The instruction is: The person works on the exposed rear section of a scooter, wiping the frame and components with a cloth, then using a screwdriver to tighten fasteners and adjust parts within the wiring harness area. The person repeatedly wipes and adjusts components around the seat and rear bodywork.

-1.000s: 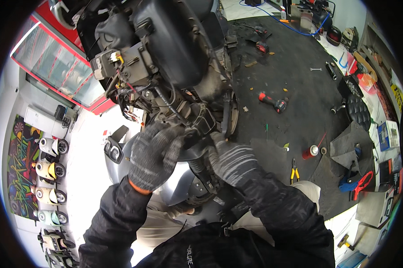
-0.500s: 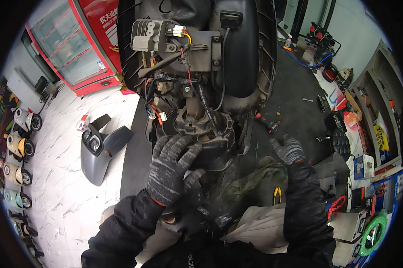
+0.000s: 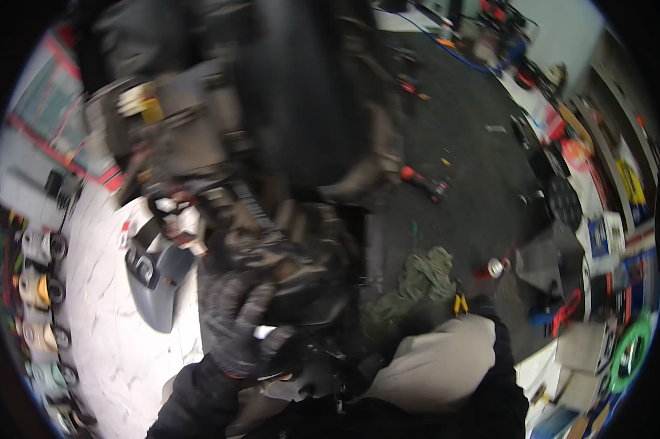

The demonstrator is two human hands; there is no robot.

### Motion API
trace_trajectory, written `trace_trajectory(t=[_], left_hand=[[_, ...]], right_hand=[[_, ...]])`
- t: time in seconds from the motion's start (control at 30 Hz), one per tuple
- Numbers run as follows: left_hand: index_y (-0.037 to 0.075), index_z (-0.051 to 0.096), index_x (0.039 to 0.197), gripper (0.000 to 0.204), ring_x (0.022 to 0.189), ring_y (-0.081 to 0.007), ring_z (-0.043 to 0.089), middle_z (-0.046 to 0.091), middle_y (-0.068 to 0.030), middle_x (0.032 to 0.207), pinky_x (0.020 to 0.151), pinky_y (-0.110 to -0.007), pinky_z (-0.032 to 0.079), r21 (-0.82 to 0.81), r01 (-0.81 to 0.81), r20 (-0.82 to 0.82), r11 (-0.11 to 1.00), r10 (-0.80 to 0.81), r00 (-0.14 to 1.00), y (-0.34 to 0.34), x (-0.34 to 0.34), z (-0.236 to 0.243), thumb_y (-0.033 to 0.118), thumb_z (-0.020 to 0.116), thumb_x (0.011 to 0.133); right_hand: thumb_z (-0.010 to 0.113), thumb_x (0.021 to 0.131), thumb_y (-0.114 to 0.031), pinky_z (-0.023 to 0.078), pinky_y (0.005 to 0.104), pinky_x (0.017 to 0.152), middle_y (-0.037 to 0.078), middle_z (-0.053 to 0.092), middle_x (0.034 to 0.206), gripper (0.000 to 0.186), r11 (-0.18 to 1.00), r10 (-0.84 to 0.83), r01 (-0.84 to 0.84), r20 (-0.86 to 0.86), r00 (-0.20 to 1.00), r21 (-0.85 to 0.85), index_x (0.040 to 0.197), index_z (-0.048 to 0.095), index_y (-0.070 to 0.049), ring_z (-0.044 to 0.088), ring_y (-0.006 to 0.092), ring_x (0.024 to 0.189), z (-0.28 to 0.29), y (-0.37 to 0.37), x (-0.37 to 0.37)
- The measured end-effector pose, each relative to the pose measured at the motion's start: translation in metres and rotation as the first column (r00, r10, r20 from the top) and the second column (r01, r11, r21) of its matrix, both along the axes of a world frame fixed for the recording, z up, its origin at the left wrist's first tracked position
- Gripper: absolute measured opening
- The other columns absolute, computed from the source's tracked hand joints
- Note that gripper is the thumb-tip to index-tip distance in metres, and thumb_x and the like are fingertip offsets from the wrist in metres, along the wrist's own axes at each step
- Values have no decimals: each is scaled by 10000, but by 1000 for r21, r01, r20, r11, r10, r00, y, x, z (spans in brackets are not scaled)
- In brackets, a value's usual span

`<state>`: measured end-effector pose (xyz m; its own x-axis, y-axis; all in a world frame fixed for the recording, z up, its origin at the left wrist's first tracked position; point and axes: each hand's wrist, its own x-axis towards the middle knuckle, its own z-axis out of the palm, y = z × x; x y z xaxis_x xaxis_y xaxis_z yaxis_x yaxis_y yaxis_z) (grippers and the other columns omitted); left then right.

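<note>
The picture is blurred by motion. A stripped scooter [image 3: 286, 132] with bare wiring and dark engine parts fills the upper middle. My left hand [image 3: 240, 333], in a dark grey glove, is curled on a dark part [image 3: 300, 293] at the scooter's lower end. My right hand [image 3: 482, 304] is only a dark tip past my pale trouser knee [image 3: 436, 362], close to yellow-handled pliers [image 3: 459, 304] on the floor. Its fingers are hidden.
A grey scooter panel [image 3: 158, 282] lies on the white floor at left. An olive rag [image 3: 421, 278], a red power tool [image 3: 421, 179] and a small can [image 3: 496, 267] lie on the dark mat. Cluttered shelves [image 3: 608, 219] line the right side.
The view has swung and blurred. My right hand has dropped from the scooter's side down to the floor by the pliers. My left hand has stayed on the scooter's lower part.
</note>
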<state>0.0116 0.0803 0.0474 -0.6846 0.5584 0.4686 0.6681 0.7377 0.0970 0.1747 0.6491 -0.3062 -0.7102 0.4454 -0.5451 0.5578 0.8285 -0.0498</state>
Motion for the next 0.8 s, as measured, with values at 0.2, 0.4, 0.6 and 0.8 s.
trace_trajectory(t=[0.2,0.4,0.6,0.8], left_hand=[[30,501,1494,661,1437,-428,433,514,-230,1532,1209,-574,286,-25,-24,-134,999,20,991,16,-11,-24,518,505,1048],[-26,415,1530,678,1449,-429,413,470,-261,1548,1202,-563,312,-4,5,-113,1000,-5,994,16,-14,-30,453,493,1058],[4,448,1514,673,1435,-432,425,486,-254,1532,1190,-559,336,63,-63,-101,996,69,992,24,-11,-37,498,466,1056],[4,413,1520,643,1463,-432,378,426,-257,1550,1204,-549,322,12,-50,-89,999,51,995,29,-6,-31,453,493,1067]], right_hand=[[610,969,-446,515,494,1015,275,663,1292,509,933,-19,86,189,982,-350,1301,650,-63,619,436,1236,-55,-119,79],[617,961,-419,513,493,1022,267,654,1315,496,839,31,105,239,970,-534,1316,644,-74,616,424,1250,-62,-173,84],[624,952,-392,511,492,1029,259,646,1338,488,845,14,110,226,974,-523,1331,638,-85,613,412,1264,-46,-139,79],[632,944,-365,509,490,1036,251,637,1361,484,897,-44,59,43,998,-439,1346,631,-95,610,400,1278,4,-78,17]])
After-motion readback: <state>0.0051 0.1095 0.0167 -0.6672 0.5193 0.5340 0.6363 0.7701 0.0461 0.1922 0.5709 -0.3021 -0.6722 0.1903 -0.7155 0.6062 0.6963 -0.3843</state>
